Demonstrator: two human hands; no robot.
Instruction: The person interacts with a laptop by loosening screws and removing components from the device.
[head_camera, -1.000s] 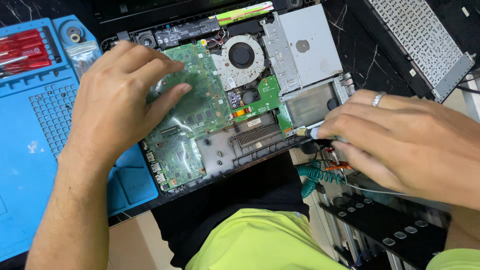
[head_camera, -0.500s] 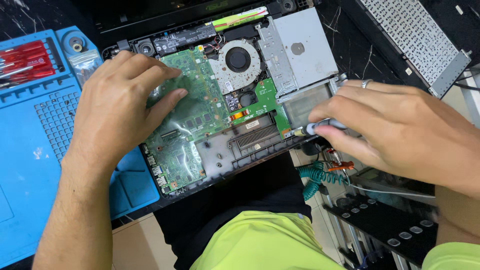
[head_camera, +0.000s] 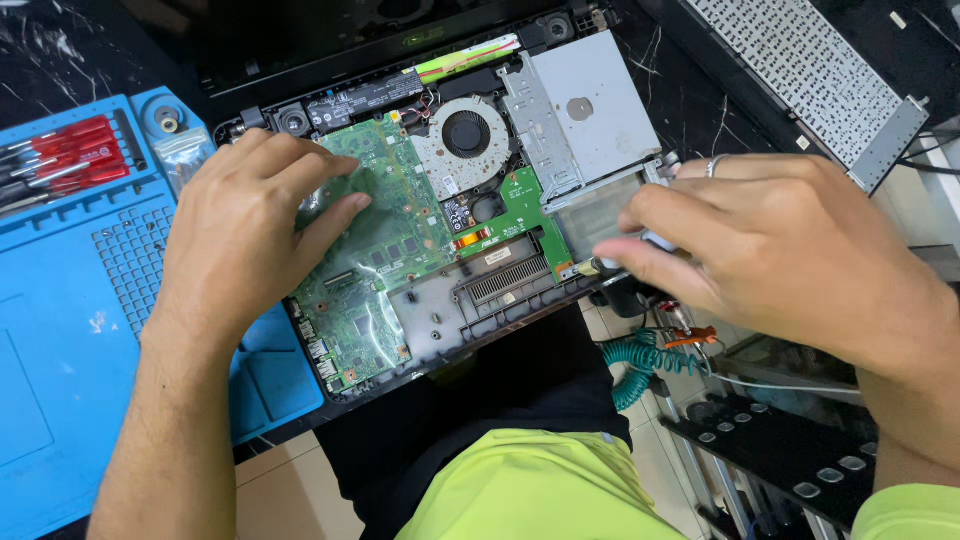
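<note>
A dark, scratched desk (head_camera: 60, 50) carried the work, with pale floor tiles showing past its near edge. In the middle lay an opened laptop base (head_camera: 470, 200), its green circuit board (head_camera: 385, 240) bare, a round cooling fan (head_camera: 465, 135) just beyond the board and a silver drive bay (head_camera: 590, 110) at its far right. The left hand (head_camera: 245, 230) lay flat on the left part of the board, fingers spread and pressing down, its grip released and holding nothing. The right hand (head_camera: 780, 250), a ring (head_camera: 715, 165) on one finger, was at the right near corner of the base, its grip clenched on a small screwdriver (head_camera: 600, 265) whose end touched the base's near edge beside the drive bay. Left of the base, touching its edge, lay a blue work mat (head_camera: 70, 330) with red-handled screwdrivers (head_camera: 70, 160) in its far tray. At far right a detached keyboard (head_camera: 800, 75) rested tilted on the desk. Near right, below the desk edge, hung a teal coiled cable (head_camera: 640, 365) beside a black rack (head_camera: 790, 450). The person's yellow-green shirt (head_camera: 540, 490) showed at the near edge.
</note>
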